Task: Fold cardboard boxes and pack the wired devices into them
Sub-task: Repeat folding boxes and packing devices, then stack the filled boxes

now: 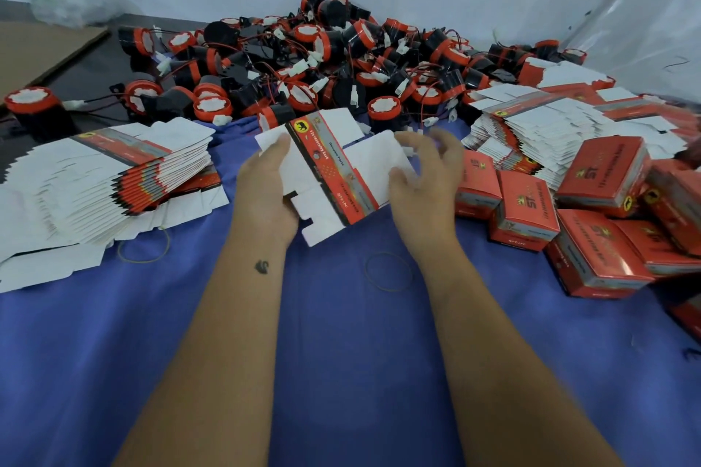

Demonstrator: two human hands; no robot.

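Observation:
A flat, unfolded cardboard box (330,178), white inside with a red and black printed strip, is held above the blue cloth. My left hand (265,186) grips its left side, thumb on the upper flap. My right hand (428,178) curls its fingers round the box's right white flap. Behind them lies a big heap of black and red wired devices (341,61) with white connectors.
A stack of flat boxes (102,178) lies at the left, another stack (561,121) at the right back. Several folded red boxes (591,212) sit at the right. Two rubber bands (389,271) lie on the blue cloth (341,353). Brown cardboard (38,45) lies far left.

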